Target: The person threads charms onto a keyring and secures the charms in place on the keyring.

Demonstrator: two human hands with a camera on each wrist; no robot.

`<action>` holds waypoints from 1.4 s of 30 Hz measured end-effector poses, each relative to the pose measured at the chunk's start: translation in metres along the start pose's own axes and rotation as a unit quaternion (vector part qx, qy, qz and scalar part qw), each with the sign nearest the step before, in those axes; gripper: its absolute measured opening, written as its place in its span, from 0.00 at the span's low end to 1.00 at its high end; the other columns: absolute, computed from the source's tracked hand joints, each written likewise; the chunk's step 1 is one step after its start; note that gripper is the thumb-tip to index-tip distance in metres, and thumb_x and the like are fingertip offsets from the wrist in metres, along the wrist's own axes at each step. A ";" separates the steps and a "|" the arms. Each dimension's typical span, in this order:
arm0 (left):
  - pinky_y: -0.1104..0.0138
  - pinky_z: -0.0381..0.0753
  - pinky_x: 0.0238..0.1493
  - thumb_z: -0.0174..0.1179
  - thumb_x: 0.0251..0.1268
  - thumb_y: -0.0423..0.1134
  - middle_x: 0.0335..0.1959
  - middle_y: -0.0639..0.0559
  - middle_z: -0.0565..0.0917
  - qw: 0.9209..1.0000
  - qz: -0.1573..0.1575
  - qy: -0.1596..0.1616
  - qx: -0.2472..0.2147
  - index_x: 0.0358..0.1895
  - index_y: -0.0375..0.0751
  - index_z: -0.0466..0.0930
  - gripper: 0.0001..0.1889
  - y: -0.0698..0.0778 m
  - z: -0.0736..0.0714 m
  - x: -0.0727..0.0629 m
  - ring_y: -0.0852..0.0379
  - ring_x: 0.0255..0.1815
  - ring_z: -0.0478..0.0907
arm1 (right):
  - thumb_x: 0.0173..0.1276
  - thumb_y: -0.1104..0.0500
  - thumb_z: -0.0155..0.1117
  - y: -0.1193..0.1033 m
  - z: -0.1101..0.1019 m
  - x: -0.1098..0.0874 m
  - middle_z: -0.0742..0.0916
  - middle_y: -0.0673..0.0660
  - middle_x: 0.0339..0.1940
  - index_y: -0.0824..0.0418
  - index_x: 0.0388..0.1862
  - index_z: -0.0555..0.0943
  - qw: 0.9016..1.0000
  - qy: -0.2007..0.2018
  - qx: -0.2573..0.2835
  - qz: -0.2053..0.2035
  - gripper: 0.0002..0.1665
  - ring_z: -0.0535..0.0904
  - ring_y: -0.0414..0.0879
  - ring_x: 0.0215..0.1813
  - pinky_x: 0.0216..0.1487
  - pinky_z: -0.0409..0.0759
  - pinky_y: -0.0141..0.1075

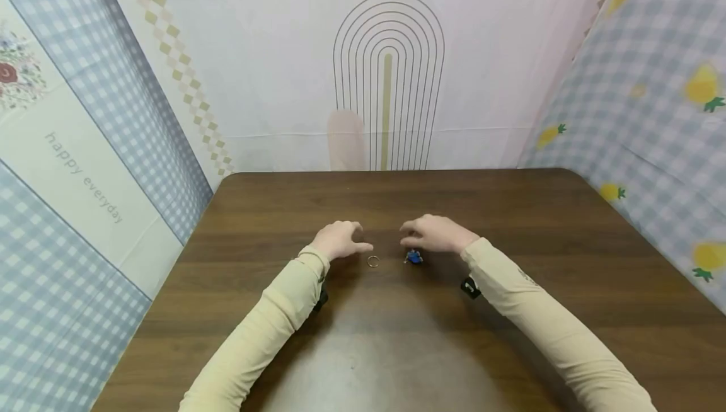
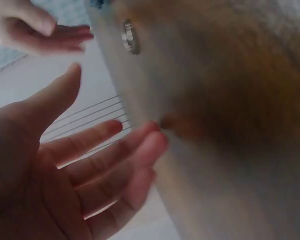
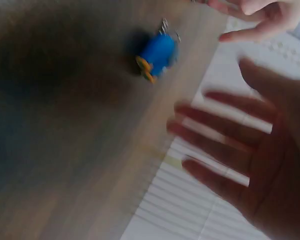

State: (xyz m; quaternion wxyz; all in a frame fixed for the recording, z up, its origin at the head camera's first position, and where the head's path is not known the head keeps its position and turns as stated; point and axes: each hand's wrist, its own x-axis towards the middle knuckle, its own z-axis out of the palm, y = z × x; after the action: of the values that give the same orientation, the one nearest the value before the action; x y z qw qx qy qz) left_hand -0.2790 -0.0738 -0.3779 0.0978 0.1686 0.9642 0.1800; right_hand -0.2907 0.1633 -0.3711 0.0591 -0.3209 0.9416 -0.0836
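A small metal split ring [image 1: 372, 261] lies on the brown wooden table, and it shows larger in the left wrist view as a silver ring [image 2: 130, 37]. Right of it lies a blue figure keychain [image 1: 414, 257]. The right wrist view shows this keychain [image 3: 159, 54] with orange parts at one end and a short metal chain at the other. My left hand [image 1: 340, 240] hovers just behind and left of the ring, fingers loosely bent and holding nothing. Close behind the keychain is my right hand [image 1: 435, 233], its fingers [image 3: 225, 125] spread apart with nothing in them.
Under both arms stretches the dark wooden table [image 1: 351, 349]. A white cloth [image 1: 272, 72] printed with arches hangs at its back edge. Blue checked cloths hang on the left [image 1: 51, 286] and right [image 1: 641, 141]. Dark wrist devices [image 1: 470, 287] sit below the sleeves.
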 end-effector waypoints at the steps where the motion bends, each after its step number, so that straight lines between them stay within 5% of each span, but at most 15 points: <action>1: 0.54 0.77 0.59 0.66 0.59 0.53 0.56 0.45 0.82 1.000 0.005 -0.009 0.001 0.58 0.41 0.77 0.27 0.000 0.001 0.001 0.44 0.57 0.79 | 0.70 0.49 0.61 -0.003 0.001 0.000 0.86 0.57 0.51 0.59 0.55 0.80 1.000 -0.021 0.002 -0.015 0.20 0.83 0.51 0.51 0.54 0.81 0.49; 8: 0.70 0.73 0.33 0.76 0.46 0.44 0.29 0.52 0.80 0.995 0.052 -0.073 -0.036 0.45 0.45 0.79 0.22 0.000 0.011 0.011 0.57 0.30 0.74 | 0.60 0.57 0.71 -0.012 0.012 0.000 0.81 0.49 0.35 0.55 0.35 0.79 0.995 -0.060 -0.037 -0.069 0.09 0.74 0.41 0.35 0.36 0.77 0.38; 13: 0.73 0.66 0.25 0.75 0.47 0.37 0.22 0.56 0.73 0.993 0.062 -0.079 -0.057 0.38 0.42 0.78 0.16 0.003 0.017 0.015 0.60 0.23 0.68 | 0.61 0.65 0.68 -0.007 0.020 -0.001 0.79 0.50 0.32 0.57 0.32 0.78 0.995 -0.049 -0.029 -0.084 0.06 0.72 0.41 0.34 0.36 0.74 0.35; 28: 0.74 0.66 0.26 0.71 0.46 0.28 0.23 0.57 0.74 0.989 0.066 -0.102 -0.082 0.34 0.39 0.78 0.13 0.013 0.018 0.019 0.61 0.25 0.68 | 0.63 0.64 0.61 0.005 0.035 -0.007 0.77 0.48 0.29 0.55 0.28 0.76 0.992 -0.008 -0.003 -0.129 0.06 0.69 0.42 0.36 0.42 0.70 0.36; 34: 0.75 0.68 0.26 0.70 0.46 0.24 0.22 0.56 0.76 0.987 0.075 -0.098 -0.101 0.33 0.36 0.77 0.13 0.014 0.021 0.017 0.61 0.25 0.70 | 0.67 0.64 0.57 0.012 0.034 -0.009 0.79 0.45 0.30 0.53 0.31 0.74 0.984 -0.017 0.099 -0.149 0.07 0.72 0.36 0.36 0.40 0.73 0.30; 42: 0.75 0.72 0.26 0.69 0.53 0.31 0.19 0.56 0.81 0.985 0.071 -0.069 -0.141 0.29 0.38 0.82 0.04 0.010 0.021 0.016 0.63 0.22 0.75 | 0.63 0.66 0.60 0.012 0.023 -0.014 0.79 0.46 0.28 0.54 0.30 0.74 0.976 0.046 0.160 -0.136 0.08 0.73 0.35 0.32 0.36 0.74 0.28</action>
State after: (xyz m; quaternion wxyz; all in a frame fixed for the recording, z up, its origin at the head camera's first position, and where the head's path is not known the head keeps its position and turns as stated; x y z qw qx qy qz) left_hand -0.2859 -0.0524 -0.3953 0.1743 0.2328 0.9057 0.3084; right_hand -0.2836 0.1786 -0.3952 0.0546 -0.4285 0.8649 -0.2555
